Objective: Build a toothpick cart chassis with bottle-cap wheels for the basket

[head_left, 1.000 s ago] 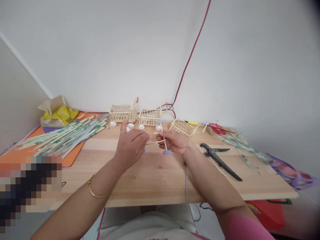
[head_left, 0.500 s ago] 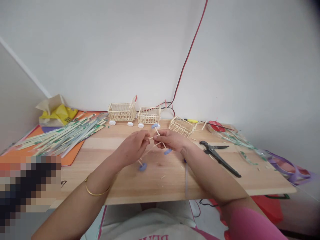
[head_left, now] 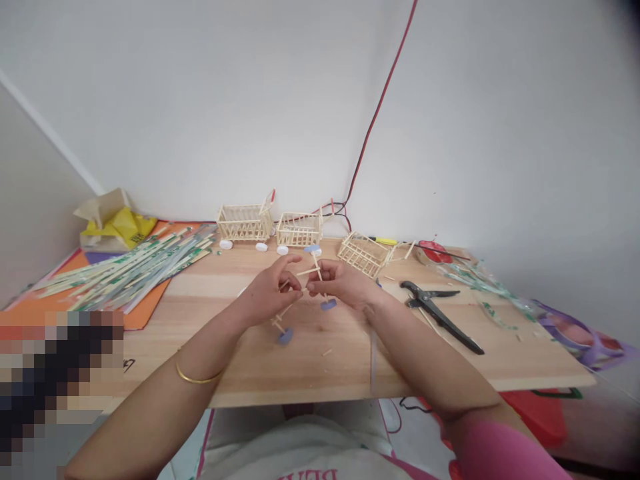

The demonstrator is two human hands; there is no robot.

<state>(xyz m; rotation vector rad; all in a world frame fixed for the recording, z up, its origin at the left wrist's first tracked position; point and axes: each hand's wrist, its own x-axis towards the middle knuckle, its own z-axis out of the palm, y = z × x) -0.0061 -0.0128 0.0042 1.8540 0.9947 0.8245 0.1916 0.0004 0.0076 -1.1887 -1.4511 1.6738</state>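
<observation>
A small wheeled frame [head_left: 316,265] of thin wooden sticks with blue disc wheels is held between my hands over the table. My right hand [head_left: 343,285] has its thumb and fingers closed on the frame near one axle. A blue wheel [head_left: 329,305] shows below those fingers, and another blue wheel [head_left: 311,249] above. My left hand [head_left: 273,290] grips the other end with thumb and curled fingers, its index finger raised. Under it a third blue wheel [head_left: 285,336] sticks out. My fingers partly cover the joints.
Two stick carts [head_left: 245,223] with white wheels stand at the back, beside a tilted stick basket [head_left: 364,253]. Black pliers [head_left: 440,317] lie at right. Wrapped sticks [head_left: 135,267] are heaped on an orange sheet [head_left: 150,313] at left. A yellow packet [head_left: 123,229] lies behind them.
My left index finger has lifted away from the frame. The frame has turned slightly in my fingers, its lower right wheel shifting a little left.
</observation>
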